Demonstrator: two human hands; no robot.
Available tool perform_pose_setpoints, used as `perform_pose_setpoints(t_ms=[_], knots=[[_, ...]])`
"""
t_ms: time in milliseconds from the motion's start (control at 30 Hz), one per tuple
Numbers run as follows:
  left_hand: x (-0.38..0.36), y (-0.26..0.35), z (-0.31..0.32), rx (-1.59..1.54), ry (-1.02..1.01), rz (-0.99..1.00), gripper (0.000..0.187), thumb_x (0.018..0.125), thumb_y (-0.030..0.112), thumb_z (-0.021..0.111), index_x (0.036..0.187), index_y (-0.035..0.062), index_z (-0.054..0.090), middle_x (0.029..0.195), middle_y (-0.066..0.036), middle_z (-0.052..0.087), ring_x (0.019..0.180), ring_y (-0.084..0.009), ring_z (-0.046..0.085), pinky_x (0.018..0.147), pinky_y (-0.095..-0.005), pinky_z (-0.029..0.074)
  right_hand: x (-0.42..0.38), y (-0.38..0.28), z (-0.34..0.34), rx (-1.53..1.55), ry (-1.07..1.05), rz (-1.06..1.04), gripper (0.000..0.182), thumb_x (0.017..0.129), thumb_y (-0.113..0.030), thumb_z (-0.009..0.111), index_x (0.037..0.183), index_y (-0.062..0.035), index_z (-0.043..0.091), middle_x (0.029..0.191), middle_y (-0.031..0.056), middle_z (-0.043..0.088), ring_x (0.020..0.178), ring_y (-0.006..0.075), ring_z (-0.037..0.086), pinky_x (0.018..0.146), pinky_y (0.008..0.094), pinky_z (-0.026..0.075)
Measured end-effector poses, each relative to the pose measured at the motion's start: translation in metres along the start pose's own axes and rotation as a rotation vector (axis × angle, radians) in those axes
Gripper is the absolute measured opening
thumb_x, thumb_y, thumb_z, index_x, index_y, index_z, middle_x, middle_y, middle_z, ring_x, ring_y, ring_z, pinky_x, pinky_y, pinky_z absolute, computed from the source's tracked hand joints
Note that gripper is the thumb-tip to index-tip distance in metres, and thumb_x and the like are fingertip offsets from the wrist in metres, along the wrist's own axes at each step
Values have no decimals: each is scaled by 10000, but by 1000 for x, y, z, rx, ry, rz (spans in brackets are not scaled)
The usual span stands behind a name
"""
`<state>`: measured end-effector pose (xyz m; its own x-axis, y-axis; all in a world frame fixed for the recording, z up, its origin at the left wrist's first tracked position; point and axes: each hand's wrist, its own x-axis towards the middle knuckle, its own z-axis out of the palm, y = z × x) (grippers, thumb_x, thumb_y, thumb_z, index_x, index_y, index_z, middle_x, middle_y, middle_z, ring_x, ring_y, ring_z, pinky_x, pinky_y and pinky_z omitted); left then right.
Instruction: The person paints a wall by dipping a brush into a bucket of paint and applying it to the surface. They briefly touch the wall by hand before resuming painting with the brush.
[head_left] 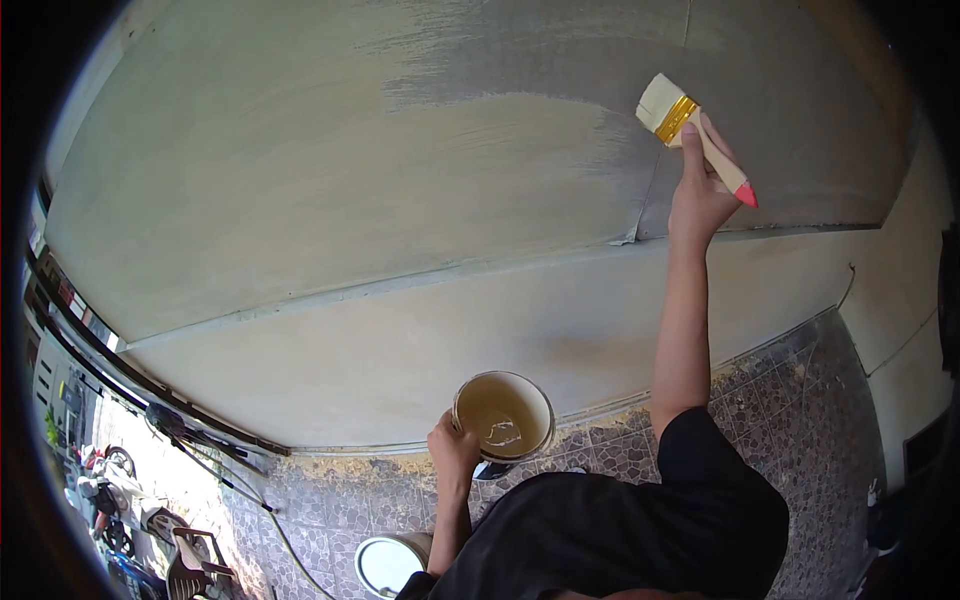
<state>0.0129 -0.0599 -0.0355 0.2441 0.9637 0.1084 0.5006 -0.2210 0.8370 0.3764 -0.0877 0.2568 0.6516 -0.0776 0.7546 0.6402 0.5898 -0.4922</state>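
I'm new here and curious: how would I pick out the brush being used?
Find the big pale wall, then its grey unpainted patch at the upper right. There the right hand holds a flat wooden-handled paintbrush, alone in having a gold metal band and red handle tip.

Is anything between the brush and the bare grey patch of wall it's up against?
Nothing visible. The right hand holds the brush with its bristles at the unpainted grey area, with open wall around it. The left hand holds the paint can low down, well clear. A raised seam runs just below the brush.
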Motion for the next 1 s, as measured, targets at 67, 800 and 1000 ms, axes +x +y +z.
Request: perform_pose_setpoints(t_ms=[67,800,1000], knots=[[-5,-1,2,-17,5,-24,271,882,173,666,1038,-36,739,787,-268,720,766,-442,736,696,-478,571,26,13,1,-302,161,-353,219,972,-82,735,1164,25,752,1165,136,752,1058,238,732,887,379,604],[-7,10,27,14,-144,-162,250,867,178,653,976,-33,733,748,-269,708,716,-430,735,667,-482,559,112,79,-119,-173,20,-24,187,963,-82,768,1101,44,751,1095,102,747,968,152,708,872,303,596],[-4,12,22,95,-128,-61,262,864,173,658,1013,-26,743,752,-266,713,713,-424,737,670,-483,562,122,86,-114,-473,278,-255,98,940,-30,732,1010,25,772,973,94,782,869,178,738,792,329,603]])
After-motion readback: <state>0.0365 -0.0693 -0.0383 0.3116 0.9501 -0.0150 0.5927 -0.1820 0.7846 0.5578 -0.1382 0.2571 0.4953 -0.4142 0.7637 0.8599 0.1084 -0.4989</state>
